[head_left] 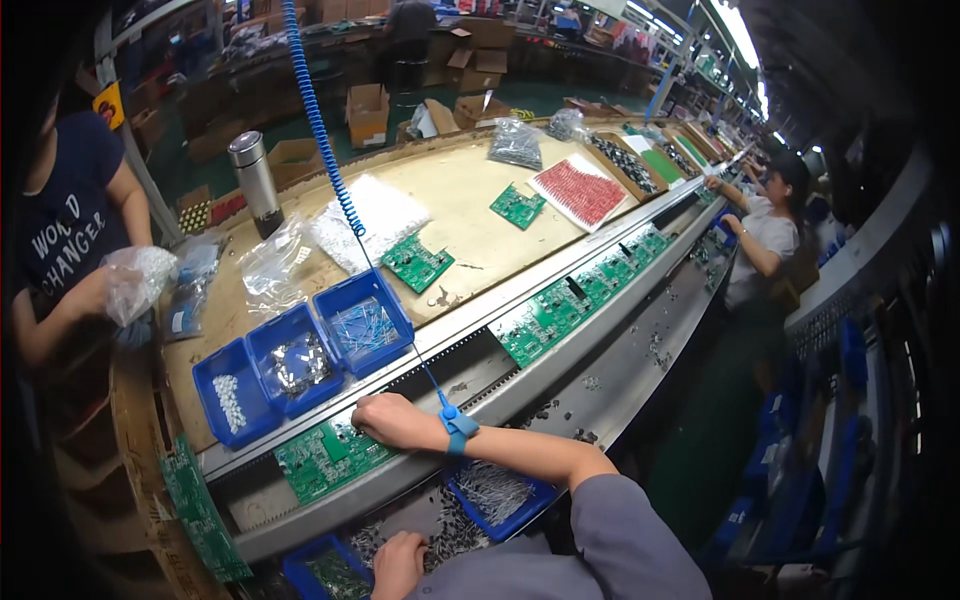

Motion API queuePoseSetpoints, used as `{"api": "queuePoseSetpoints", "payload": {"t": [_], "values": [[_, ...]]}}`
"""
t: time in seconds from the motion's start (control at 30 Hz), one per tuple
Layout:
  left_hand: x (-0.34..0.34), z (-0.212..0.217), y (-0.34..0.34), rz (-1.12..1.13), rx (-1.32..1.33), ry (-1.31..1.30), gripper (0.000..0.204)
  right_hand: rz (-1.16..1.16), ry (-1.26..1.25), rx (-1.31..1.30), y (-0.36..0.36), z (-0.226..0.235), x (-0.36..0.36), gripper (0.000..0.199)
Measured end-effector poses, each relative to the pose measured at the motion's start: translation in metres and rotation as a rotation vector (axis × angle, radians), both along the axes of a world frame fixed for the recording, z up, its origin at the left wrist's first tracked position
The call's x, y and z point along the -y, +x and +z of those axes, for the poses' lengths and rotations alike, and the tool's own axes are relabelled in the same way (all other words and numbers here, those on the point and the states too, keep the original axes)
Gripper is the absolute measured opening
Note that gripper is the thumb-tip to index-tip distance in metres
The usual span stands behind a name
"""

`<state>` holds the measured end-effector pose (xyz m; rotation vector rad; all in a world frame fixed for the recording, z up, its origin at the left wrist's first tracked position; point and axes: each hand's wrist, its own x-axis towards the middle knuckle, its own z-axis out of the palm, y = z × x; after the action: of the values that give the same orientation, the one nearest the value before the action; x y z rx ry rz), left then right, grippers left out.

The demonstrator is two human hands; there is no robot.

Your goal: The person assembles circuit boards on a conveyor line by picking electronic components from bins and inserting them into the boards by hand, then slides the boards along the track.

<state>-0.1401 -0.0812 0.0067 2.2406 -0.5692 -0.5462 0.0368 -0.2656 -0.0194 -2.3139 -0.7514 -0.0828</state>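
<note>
My right hand [393,421], with a blue wrist strap [458,430] on its wrist, reaches over the conveyor rail. Its fingers are curled together at the right end of a green circuit board [325,462]; whatever they pinch is hidden. Down at the lower edge my left hand [399,566] is bent closed over a heap of small dark components [455,520]. Anything between those fingers is too small to make out. A blue bin of small parts [335,575] lies left of it, and a blue bin of thin metal pins [497,495] lies to its right.
Three blue bins beyond the rail hold white parts [229,402], metal clips [299,364] and blue-leaded parts [365,325]. A coiled blue cord [325,140] hangs down. More boards [580,290] line the conveyor. A steel flask [256,185] stands behind. Co-workers are at left [80,230] and right [765,230].
</note>
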Motion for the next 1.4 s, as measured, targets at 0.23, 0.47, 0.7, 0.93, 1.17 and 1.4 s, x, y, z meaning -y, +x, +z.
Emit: {"api": "queuePoseSetpoints", "payload": {"t": [0.23,0.47,0.7,0.93,1.17,1.4], "values": [[0.003,-0.001,-0.002,0.022,0.045,-0.006,0.011,-0.06,0.083,0.164,-0.01,-0.006,0.0,0.007],[0.003,-0.003,-0.005,0.068,0.06,-0.066,0.012,-0.052,0.086,0.18,-0.015,-0.014,-0.002,0.008],[0.003,0.031,0.001,0.128,-0.103,-0.144,0.013,-0.066,0.025,0.179,-0.052,0.021,-0.002,0.019],[-0.037,0.031,0.013,0.378,-0.111,-0.291,0.007,0.398,-0.223,-0.224,-0.153,0.015,-0.011,0.015],[-0.076,0.035,0.058,0.546,0.05,-0.25,0.015,0.349,-0.331,-0.215,-0.179,0.001,-0.01,0.02],[-0.083,0.03,0.098,0.551,0.171,-0.192,0.014,0.378,-0.37,-0.241,-0.17,0.018,-0.007,0.011]]}}
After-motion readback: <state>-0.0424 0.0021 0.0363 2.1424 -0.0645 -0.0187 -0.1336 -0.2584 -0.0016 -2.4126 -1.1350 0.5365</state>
